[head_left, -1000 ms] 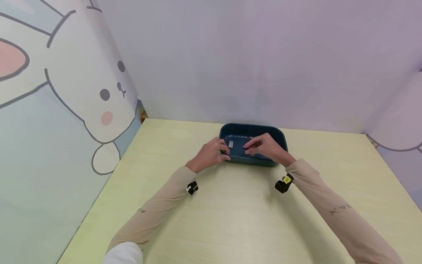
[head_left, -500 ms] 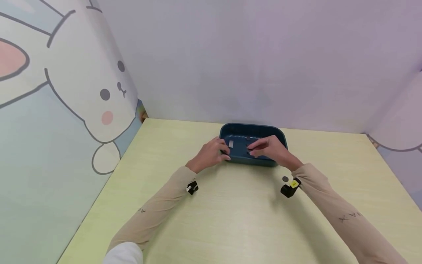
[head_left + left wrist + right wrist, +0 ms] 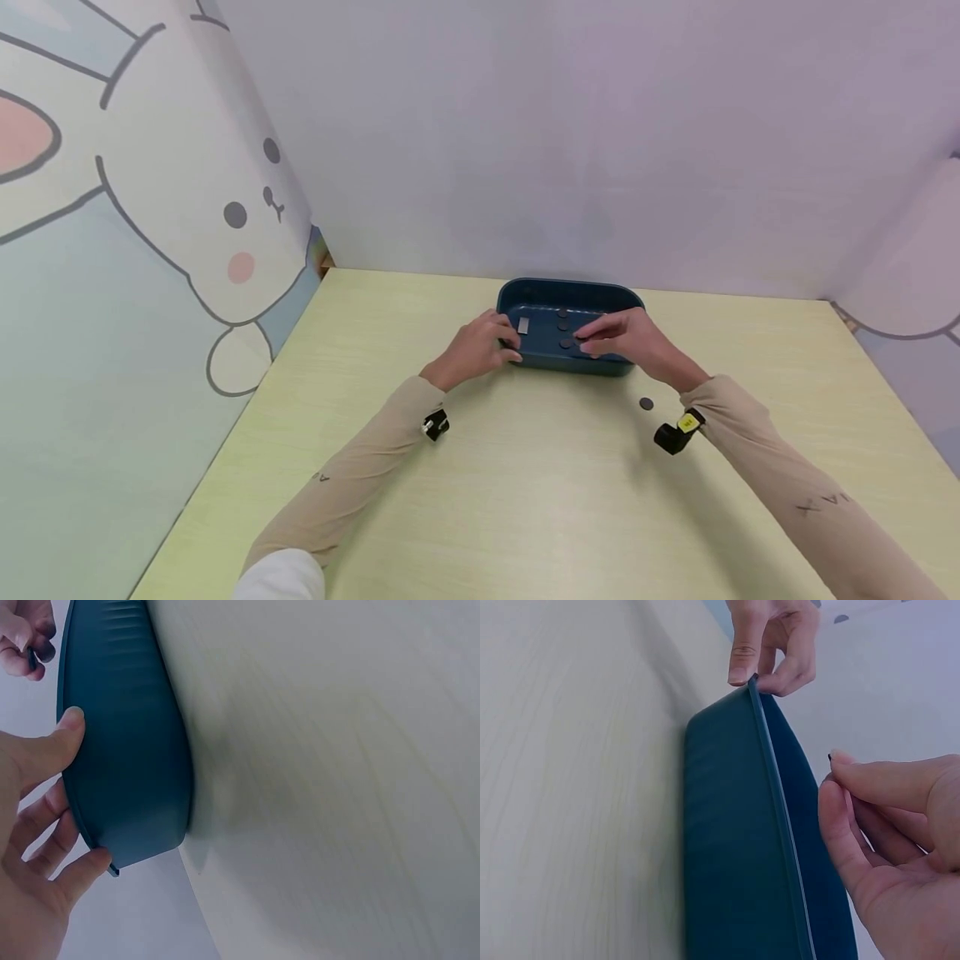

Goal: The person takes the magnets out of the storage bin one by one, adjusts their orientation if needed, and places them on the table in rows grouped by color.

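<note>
A booth-like setting was suggested by the pale surface (image 3: 525, 500) enclosed by walls (image 3: 562, 150), one decorated with a cartoon rabbit (image 3: 172, 192).

The tray (image 3: 562, 364) is dark teal, the table (image 3: 525, 483) grained pale yellow.

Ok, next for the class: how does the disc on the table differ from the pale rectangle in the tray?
Shape: the disc is round, while the rectangle has straight sides. Colour: the disc is dark, the rectangle pale grey. Place: the disc lies on the table outside the tray, the rectangle inside it. Both look small and flat.
</note>
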### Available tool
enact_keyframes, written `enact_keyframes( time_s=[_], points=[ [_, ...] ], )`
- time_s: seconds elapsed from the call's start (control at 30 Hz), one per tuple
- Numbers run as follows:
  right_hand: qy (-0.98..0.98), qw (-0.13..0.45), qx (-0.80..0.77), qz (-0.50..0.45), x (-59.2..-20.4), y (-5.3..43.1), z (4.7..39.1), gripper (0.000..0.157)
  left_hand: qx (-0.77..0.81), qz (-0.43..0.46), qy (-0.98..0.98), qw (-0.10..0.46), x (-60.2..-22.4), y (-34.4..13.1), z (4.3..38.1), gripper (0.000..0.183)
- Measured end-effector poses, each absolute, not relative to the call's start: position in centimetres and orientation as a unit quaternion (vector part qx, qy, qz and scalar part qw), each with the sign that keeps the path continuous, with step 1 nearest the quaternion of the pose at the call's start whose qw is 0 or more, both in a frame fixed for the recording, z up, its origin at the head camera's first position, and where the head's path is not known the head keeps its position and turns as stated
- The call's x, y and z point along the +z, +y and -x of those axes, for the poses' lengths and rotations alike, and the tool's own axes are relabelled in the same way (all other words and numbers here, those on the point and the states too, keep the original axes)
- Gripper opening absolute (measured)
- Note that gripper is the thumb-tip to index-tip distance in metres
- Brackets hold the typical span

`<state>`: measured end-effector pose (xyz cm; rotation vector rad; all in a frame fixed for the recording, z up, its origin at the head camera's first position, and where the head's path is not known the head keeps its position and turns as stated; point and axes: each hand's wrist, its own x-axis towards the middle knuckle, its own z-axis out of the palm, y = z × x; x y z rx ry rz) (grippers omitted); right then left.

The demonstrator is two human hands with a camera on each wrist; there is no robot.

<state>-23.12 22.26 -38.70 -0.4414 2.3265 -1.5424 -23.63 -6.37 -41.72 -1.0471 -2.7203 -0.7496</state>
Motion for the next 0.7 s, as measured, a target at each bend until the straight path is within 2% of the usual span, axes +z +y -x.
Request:
enact_keyframes(
  time_s=[0.7],
  points=[
    [0.811, 0.153, -0.546, 0.143, -38.8, 24.1, 22.1, 0.036, -0.251, 0.343, -0.903, 0.056, -41.5, -6.4, 23.5, 0.017]
  ],
)
